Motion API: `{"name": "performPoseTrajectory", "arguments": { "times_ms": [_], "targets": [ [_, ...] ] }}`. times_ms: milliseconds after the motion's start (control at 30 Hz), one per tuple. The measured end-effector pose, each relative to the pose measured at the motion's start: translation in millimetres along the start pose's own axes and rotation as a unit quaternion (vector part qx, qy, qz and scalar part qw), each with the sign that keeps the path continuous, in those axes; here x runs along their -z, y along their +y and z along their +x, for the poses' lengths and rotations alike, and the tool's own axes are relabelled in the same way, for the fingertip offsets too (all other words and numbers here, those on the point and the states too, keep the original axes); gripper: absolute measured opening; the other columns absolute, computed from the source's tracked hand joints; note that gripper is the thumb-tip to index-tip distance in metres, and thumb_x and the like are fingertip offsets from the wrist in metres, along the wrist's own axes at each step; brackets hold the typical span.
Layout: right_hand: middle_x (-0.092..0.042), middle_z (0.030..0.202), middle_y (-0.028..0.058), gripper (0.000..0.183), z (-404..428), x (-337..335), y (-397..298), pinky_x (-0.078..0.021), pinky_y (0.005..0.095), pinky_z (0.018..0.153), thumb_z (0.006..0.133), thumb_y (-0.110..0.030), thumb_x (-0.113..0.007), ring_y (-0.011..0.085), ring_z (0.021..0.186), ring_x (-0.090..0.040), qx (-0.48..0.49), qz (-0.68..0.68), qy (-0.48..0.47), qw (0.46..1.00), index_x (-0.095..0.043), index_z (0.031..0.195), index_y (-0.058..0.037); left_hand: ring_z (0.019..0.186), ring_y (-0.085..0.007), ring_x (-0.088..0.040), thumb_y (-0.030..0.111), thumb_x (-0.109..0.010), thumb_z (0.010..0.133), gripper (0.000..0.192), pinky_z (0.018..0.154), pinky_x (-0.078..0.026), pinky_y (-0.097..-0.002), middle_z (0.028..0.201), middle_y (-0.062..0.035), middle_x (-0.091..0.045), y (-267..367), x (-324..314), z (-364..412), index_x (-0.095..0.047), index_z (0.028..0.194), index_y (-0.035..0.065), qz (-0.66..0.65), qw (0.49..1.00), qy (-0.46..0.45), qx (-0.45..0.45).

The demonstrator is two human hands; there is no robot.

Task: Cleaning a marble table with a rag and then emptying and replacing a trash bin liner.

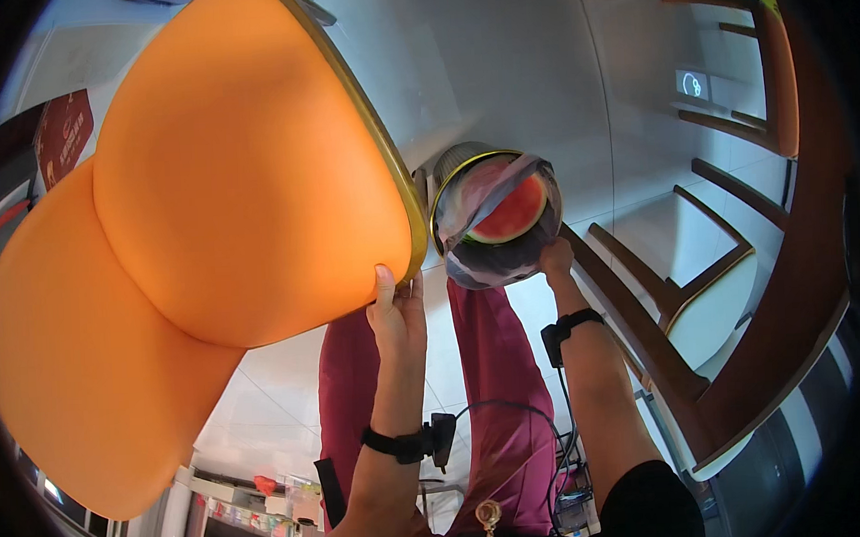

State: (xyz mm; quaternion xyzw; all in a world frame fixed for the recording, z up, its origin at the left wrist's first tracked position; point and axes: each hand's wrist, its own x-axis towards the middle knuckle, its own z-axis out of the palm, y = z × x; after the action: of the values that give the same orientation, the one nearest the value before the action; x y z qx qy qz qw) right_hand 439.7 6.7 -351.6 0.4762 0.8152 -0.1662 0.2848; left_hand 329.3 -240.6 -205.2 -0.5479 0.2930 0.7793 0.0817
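Note:
My left hand (396,319) grips the edge of an orange upholstered chair (253,168), with the thumb on top of the seat and the fingers under its gold-coloured rim. The chair fills the left of the view and looks tilted. Beside it, a ribbed waste bin (461,154) with a gold rim stands in front of my legs. A thin greyish plastic bag (498,264) lines the bin and folds over its mouth. Inside shows a cut piece of watermelon (515,216), red flesh upward, partly covered by the bag. My right hand (557,256) is closed on the bag's near right edge.
A dark wooden table (780,368) curves along the right, with several chairs tucked by it, one having a white seat (716,306). Pale floor tiles (508,71) lie ahead. A black cable (511,403) joins my wrist straps. A red box (66,137) bearing writing stands at left.

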Motion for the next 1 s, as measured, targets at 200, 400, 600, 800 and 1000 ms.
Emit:
{"name": "performPoseTrajectory", "arguments": {
  "times_ms": [200,400,600,800,1000],
  "targets": [
    [-0.061,0.082,0.0234,0.025,-26,3,-5,-0.0488,0.0409,0.071,0.074,-0.02,-0.054,0.0332,0.083,-0.06,-0.064,0.015,-0.148,0.987,-0.059,0.08,0.0035,0.104,-0.0202,-0.046,0.018,-0.063,0.079,0.045,0.094,-0.039,-0.0377,0.113,-0.0091,-0.046,3,31,-4,-0.04,0.115,0.001,0.003,0.999,-0.047,0.003],
    [-0.061,0.078,0.0176,0.022,-38,85,-94,-0.0478,0.0413,0.064,0.073,-0.022,-0.061,0.0331,0.075,-0.06,0.226,-0.212,-0.109,0.944,-0.058,0.087,-0.0049,0.108,-0.0195,-0.045,0.014,-0.059,0.082,0.038,0.097,-0.035,-0.0367,0.117,-0.0071,-0.046,25,56,-11,-0.042,0.114,0.0025,0.019,0.998,-0.067,0.002],
    [-0.062,0.079,0.0152,0.023,-23,66,-223,-0.0478,0.0359,0.068,0.07,-0.015,-0.064,0.0308,0.074,-0.06,0.334,0.175,0.009,0.926,-0.057,0.088,-0.0027,0.114,-0.0228,-0.039,0.031,-0.053,0.084,0.05,0.099,-0.03,-0.0411,0.122,-0.0099,-0.042,34,57,-21,-0.036,0.12,0.0022,0.086,0.993,-0.015,0.079],
    [-0.061,0.089,0.0153,0.027,12,-4,-306,-0.0469,0.0354,0.074,0.068,-0.013,-0.065,0.0289,0.084,-0.059,0.283,0.211,-0.048,0.934,-0.057,0.091,-0.0018,0.094,-0.0276,-0.053,0.038,-0.04,0.09,0.042,0.083,-0.04,-0.0396,0.108,-0.0146,-0.05,103,4,-49,-0.043,0.107,-0.0005,0.366,0.858,-0.231,0.277],
    [-0.055,0.101,0.0167,0.035,62,-75,-322,-0.0448,0.0364,0.081,0.068,-0.011,-0.063,0.0305,0.093,-0.055,0.176,0.136,-0.111,0.969,-0.054,0.101,-0.0064,0.105,-0.0251,-0.037,0.012,-0.046,0.085,0.036,0.088,-0.031,-0.0363,0.115,-0.0172,-0.036,125,6,7,-0.036,0.115,-0.0031,0.669,0.562,-0.054,-0.484]
  ]
}}
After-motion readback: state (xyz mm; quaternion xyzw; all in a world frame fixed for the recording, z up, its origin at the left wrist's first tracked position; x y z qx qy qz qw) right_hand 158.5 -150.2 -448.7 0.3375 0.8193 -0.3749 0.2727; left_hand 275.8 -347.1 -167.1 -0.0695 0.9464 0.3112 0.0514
